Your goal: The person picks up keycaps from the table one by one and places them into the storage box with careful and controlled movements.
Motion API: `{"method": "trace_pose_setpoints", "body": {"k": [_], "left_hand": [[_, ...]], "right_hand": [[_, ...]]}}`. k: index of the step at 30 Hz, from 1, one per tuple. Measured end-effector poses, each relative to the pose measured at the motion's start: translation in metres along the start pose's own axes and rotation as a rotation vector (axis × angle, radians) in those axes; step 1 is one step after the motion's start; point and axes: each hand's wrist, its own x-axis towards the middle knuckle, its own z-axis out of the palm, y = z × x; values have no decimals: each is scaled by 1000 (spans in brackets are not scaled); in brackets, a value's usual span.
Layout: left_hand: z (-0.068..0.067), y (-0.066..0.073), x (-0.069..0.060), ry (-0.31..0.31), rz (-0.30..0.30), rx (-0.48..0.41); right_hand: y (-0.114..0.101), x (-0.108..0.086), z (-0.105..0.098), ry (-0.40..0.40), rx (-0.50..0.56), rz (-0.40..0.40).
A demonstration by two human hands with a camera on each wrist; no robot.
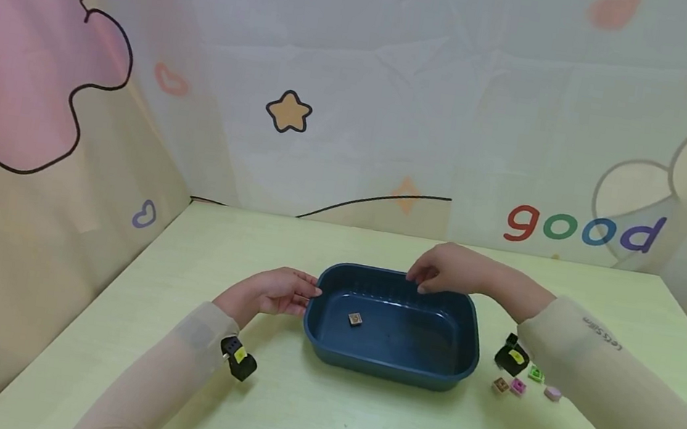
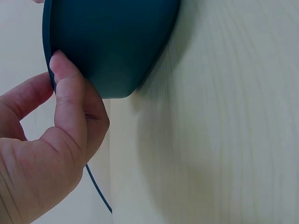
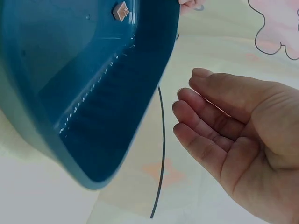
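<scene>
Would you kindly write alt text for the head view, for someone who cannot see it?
A person's left hand pinches the rim of a blue tub holding one small brown piece; the right hand hovers near its far edge. Four coloured pieces lie right of the tub.

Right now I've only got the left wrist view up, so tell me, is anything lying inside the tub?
Observer: Yes, one small brown block lies on the floor of the tub.
Operator: Okay. And is the right hand holding anything?
Observer: No. In the right wrist view, the right hand holds nothing.
Operator: Any other blocks on the table?
Observer: At least four small pieces lie to the right of the tub, near the right sleeve: a brown one, a magenta one, a green one and a pale pink one.
</scene>
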Motion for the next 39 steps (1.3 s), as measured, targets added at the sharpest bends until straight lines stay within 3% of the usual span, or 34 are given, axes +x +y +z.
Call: {"method": "trace_pose_setpoints", "body": {"k": [25,39], "left_hand": [[0,0,0,1,12,-10],[0,0,1,-9,13,-5]], "right_hand": [[34,-73,-14,203,67,104],[59,-109,-3,237,58,200]]}}
